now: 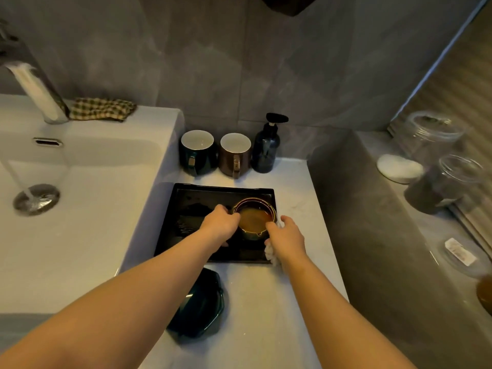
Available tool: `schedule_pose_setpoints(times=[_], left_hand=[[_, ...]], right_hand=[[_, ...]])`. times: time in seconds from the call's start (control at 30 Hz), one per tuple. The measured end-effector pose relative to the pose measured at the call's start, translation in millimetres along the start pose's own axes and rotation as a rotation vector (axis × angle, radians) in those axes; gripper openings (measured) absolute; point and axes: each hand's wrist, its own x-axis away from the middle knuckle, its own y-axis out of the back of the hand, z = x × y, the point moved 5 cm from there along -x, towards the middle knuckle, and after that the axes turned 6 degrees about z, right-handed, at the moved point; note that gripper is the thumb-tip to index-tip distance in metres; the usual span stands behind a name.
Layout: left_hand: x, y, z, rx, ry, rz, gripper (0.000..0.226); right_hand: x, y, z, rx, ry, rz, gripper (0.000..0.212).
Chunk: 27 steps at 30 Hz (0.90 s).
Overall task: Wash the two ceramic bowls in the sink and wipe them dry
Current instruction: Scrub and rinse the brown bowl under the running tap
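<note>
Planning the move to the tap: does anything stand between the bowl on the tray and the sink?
Nothing visible does. Left of the bowl lie only bare tray and the sink rim; the mugs stand behind the tray, off that path.

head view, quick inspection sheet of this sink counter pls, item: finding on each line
surface: white counter beside a white sink; tap running.
job's things: brown bowl on the black tray; dark green bowl on the counter nearer the camera, partly hidden by the left forearm; white cloth at the tray's right edge.
clutter: green mug, brown mug and pump bottle behind the tray; checked cloth behind the tap.
hands: left hand grips the brown bowl's left rim; right hand holds the white cloth against its right side.
cables: nothing seen.
surroundings: grey tiled wall; ledge at right with glass jars.
</note>
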Motion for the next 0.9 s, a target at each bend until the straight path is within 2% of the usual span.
schedule_pose_setpoints(times=[0.23,0.57,0.73,0.9], left_hand=[[-9.8,-6.9,-0.1,0.097,-0.008,0.003,0.039],[13.4,23.0,-0.2,0.244,-0.036,0.001,0.033],[40.6,56.9,-4.0,0.270,-0.076,-0.008,0.037],[77.6,91.2,-6.4,0.309,-0.117,0.001,0.023]], right_hand=[[-5.4,1.1,5.5,0.081,0.035,-0.027,0.044],[20.5,-5.3,31.8,0.082,0.153,-0.032,0.045],[49.0,-19.0,54.8,0.098,0.231,-0.033,0.027],[80.2,-38.2,76.3,0.106,0.287,-0.015,0.011]])
